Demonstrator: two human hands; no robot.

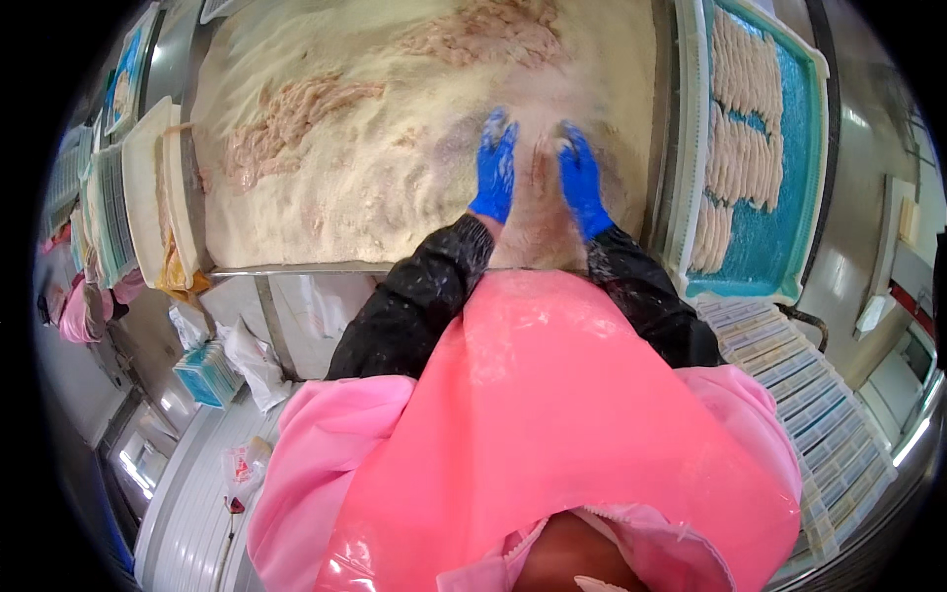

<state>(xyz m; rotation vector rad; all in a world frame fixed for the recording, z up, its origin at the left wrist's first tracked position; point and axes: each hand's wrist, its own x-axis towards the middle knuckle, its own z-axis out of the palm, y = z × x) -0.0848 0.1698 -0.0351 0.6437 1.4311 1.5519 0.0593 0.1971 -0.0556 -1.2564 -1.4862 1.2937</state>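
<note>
Both my hands wear blue gloves dusted with pale powder. They hover at or rest on a wide bed of cream-coloured breading powder [335, 212], near its front right part. My left hand [495, 173] has its fingers stretched forward, with the thumb a little apart. Facing it, my right hand [582, 180] is open too, its fingertips bent slightly inward. Between them lie a few powdered pinkish meat strips [539, 166]. Neither hand visibly grips anything. Heaps of raw pink meat strips [286, 123] lie farther left, and another meat heap [493, 35] lies at the back.
A metal rim [316, 268] bounds the powder bed in front. At right, a white-edged tray with a blue base [760, 252] holds rows of coated strips [745, 109]. Stacked trays [789, 385] stand below it. White and green crates [168, 197] line the left side.
</note>
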